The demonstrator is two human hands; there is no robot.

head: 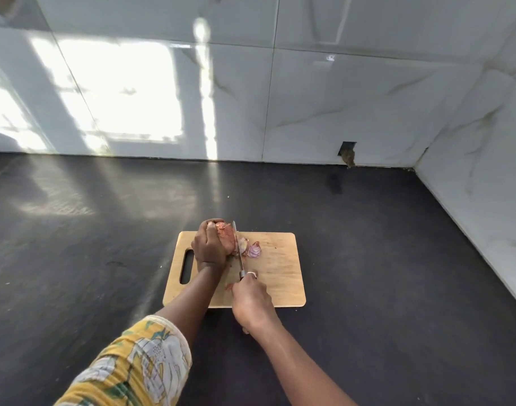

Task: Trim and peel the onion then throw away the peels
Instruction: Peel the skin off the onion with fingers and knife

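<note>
Okay, closest to the camera, a yellow floral sleeve [139, 364] covers the left upper arm at the bottom edge, and both bare forearms reach forward over the dark tabletop [397, 259]. The right hand [252, 303] sits at the near edge of the wooden cutting board [280, 276], fingers curled tight around the handle of a knife [238, 250], the handle itself almost wholly buried in the fist. A small reddish scrap of peel [229, 286] lies on the board just left of that hand. Look at the blade: it runs straight away from the camera, edge down, pressed against the right side of the onion [226, 238]. The left hand [208, 244] is clamped over the onion from the left, fingers wrapped over its top, holding it down on the far left part of the board, beside the handle slot. The onion wears its coppery-brown skin. Just right of the blade lies a pale trimmed bit [242, 244], and touching that, a cut-off end [255, 249] showing purple rings, both on the board. Beyond, the tabletop runs back to a glossy white marbled tile wall [338, 98], bright with window reflections on the left, with a small dark hole [347, 150] at its base on the right.
</note>
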